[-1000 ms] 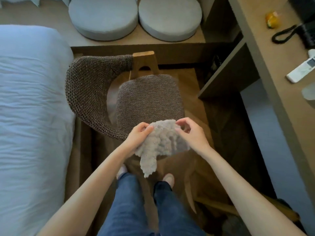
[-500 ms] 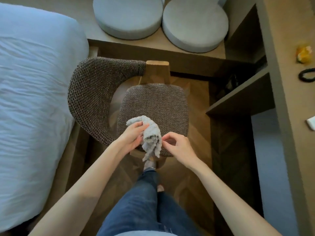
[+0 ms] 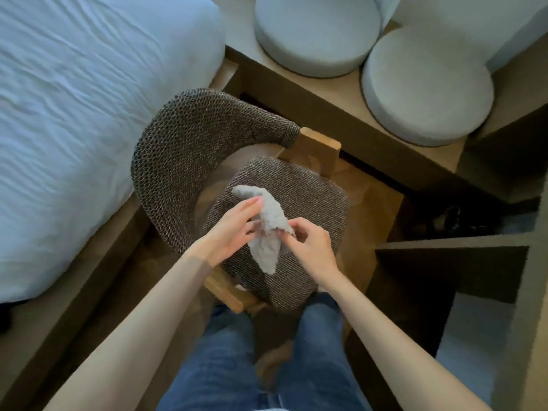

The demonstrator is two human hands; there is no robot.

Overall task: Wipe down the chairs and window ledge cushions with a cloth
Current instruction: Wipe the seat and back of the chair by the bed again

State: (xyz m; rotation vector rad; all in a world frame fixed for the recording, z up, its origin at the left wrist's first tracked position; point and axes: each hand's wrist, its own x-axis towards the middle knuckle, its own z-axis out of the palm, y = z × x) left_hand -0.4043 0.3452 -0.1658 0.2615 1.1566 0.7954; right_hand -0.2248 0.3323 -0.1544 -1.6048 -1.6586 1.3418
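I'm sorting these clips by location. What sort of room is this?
Most likely a bedroom, perhaps in a hotel. A made bed with pale bedding fills the left side, a woven chair stands close beside it, and two round cushions sit on a wooden ledge beyond.

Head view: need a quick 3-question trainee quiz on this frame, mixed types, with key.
1. True or false: the fluffy grey cloth lies spread flat on the brown woven chair seat.
2. How many round pale grey cushions sit on the wooden window ledge? A one, B two, C four.
3. Fill in: the white-sheeted bed is on the person's ___ side.

Key
1. False: the left hand and the right hand hold it bunched up.
2. B.
3. Left.
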